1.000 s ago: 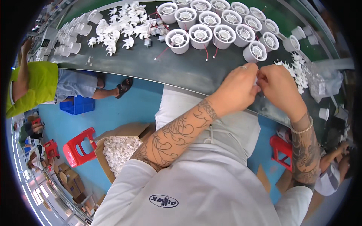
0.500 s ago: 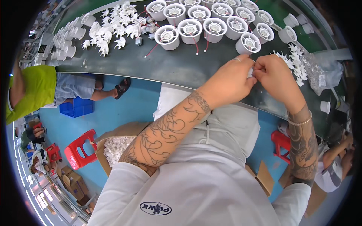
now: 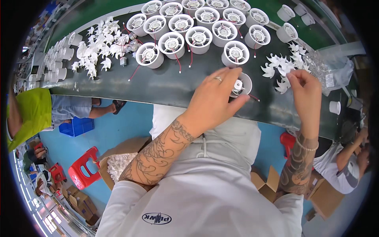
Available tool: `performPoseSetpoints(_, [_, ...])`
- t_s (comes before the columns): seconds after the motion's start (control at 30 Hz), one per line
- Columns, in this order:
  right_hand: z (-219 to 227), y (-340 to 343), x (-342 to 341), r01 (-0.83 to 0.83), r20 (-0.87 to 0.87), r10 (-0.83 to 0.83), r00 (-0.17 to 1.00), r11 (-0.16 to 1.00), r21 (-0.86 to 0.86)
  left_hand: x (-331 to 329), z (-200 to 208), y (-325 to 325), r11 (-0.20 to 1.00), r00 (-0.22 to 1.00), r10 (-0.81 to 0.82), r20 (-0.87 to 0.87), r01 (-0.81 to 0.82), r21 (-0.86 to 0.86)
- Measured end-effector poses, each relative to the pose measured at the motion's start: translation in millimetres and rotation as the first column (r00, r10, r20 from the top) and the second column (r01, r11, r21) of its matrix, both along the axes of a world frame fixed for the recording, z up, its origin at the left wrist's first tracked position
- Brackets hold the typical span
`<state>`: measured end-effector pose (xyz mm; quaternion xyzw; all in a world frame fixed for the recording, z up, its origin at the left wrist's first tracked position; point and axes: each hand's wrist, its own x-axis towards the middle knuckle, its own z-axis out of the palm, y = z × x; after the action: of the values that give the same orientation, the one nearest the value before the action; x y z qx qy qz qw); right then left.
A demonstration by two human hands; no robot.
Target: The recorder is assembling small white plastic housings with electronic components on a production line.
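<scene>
My left hand (image 3: 215,96) reaches across from the left, its fingers and thumb around the side of a white round fan housing (image 3: 246,81). A white hub shows inside this housing, and a short red wire lies out to its right. Over to the right, my right hand (image 3: 307,89) has its fingers bent together beside a small pile of white fan blades (image 3: 272,70). One loose white fan blade (image 3: 282,85) lies right at its fingertips. Whether anything is pinched between those fingertips is hidden.
Rows of white fan housings (image 3: 198,37) with red wires cover the far bench (image 3: 126,85). More fan blades (image 3: 96,43) and small motors (image 3: 123,61) lie left. A clear plastic bag (image 3: 329,75) sits right. A person in a yellow-green shirt (image 3: 29,110) is at the left.
My hands were together at a small white part; now they are apart. The right has moved to the fan blades, the left is on a housing. The view has shifted slightly.
</scene>
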<state>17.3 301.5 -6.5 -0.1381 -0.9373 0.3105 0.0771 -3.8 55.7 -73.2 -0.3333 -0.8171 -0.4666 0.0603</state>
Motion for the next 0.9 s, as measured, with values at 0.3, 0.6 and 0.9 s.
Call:
performPoseSetpoints(0.3, [-21.4, -88.2, 22.3, -0.415, -0.2, 0.406, 0.892, 0.91, -0.005, 0.3, -1.4, -12.2, 0.994, 0.977, 0.048, 0.206, -0.027, -0.106])
performPoseSetpoints(0.6, [-51.0, -100.1, 17.6, -0.244, -0.264, 0.233, 0.936, 0.97, -0.01, -1.3, -7.7, -35.5, 0.92, 0.857, -0.129, 0.498, -0.084, 0.383])
performPoseSetpoints(0.9, [-27.5, -112.0, 12.0, -0.162, -0.358, -0.082, 0.93, 0.782, -0.601, -3.0, 0.9, -23.3, 0.999, 0.996, 0.044, 0.08, -0.046, 0.018])
